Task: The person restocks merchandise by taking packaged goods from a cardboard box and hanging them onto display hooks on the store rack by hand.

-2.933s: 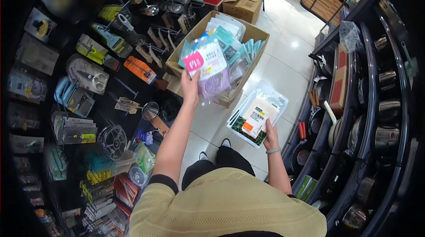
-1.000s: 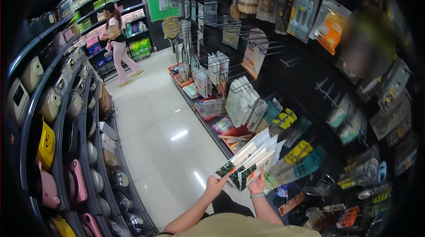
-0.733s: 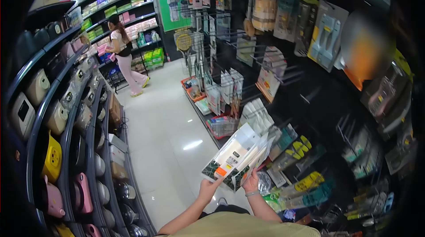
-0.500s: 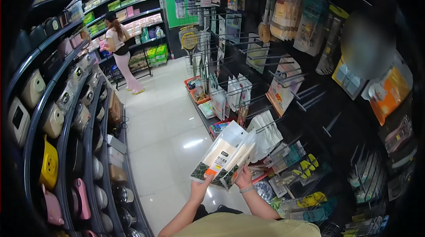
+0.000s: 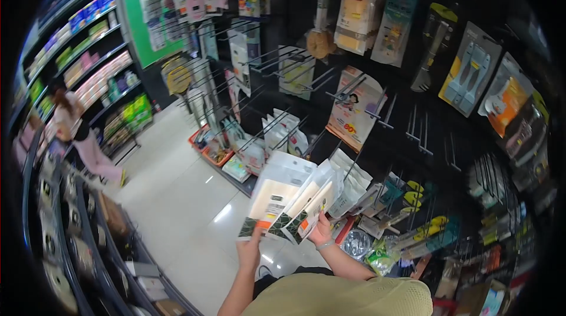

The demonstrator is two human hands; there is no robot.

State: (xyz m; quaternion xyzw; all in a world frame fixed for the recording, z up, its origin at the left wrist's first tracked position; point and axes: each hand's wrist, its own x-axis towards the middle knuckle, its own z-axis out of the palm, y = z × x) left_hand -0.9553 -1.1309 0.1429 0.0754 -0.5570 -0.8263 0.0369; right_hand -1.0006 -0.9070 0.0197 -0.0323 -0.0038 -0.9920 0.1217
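Note:
In my left hand (image 5: 250,244) is a flat clear-and-white package (image 5: 272,198) with cream contents, an orange label and a dark green patterned lower edge. The fingers are closed on its lower end. My right hand (image 5: 321,231) grips matching packages (image 5: 315,205), fanned so that their edges show; how many there are I cannot tell. The two hands' packages overlap at the middle, tilted toward me. Just behind them, similar pale packages (image 5: 352,185) hang on a rack hook, close to those in my right hand.
A black rack wall (image 5: 389,139) with long metal hooks and hanging packs runs along the right. An orange basket (image 5: 206,149) stands low at its far end. Shelves of goods (image 5: 71,239) line the left, beyond the tiled floor (image 5: 194,215). Another person (image 5: 82,133) stands at far left.
My view has swung right, so the aisle and the other person sit farther left. The packages are fanned wider apart, showing more of those in my right hand.

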